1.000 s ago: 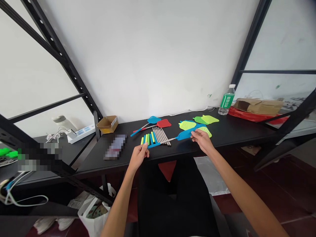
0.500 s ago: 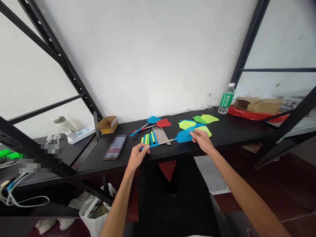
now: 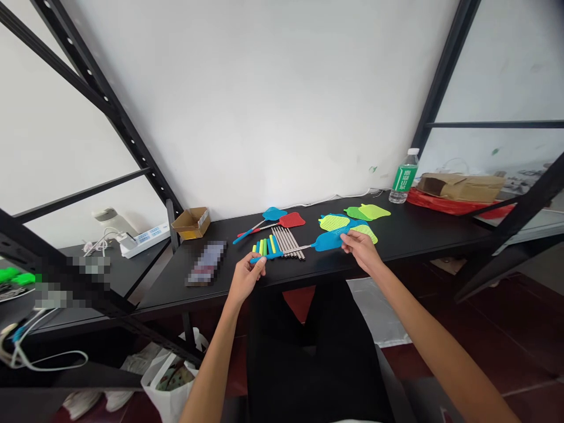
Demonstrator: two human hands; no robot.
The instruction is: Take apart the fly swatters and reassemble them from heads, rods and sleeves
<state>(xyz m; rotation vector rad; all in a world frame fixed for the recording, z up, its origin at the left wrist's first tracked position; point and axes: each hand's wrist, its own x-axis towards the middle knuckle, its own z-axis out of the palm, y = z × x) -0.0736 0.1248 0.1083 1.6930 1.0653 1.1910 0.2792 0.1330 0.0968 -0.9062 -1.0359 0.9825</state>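
Spanning the space over the front of the black table (image 3: 317,273), the blue swatter (image 3: 328,240) is running roughly level between two hands. The left hand (image 3: 249,275) is closing thumb and fingers around its blue handle, at the left end. The right hand (image 3: 360,249) is pinching the far edge of its flat blue head. The thin metal shaft is showing between handle and head.

Behind the handle, a row of blue and yellow-green grip tubes (image 3: 265,246) is lying on the table, and beside it a set of metal rods (image 3: 287,239) is lying side by side. Farther back, a second blue swatter (image 3: 274,214) is resting with its shaft crossing that of a red swatter (image 3: 291,220).

Near the right hand, yellow-green mesh heads (image 3: 334,222) are overlapping blue ones; behind these, a green head (image 3: 356,213) is lying partly under a lime head (image 3: 374,211). A labelled bottle (image 3: 403,179) is standing upright at the back right.

Toward the left, an open cardboard box (image 3: 191,224) is sitting near the wall, and a pixelated flat object (image 3: 207,264) is lying in front of it.
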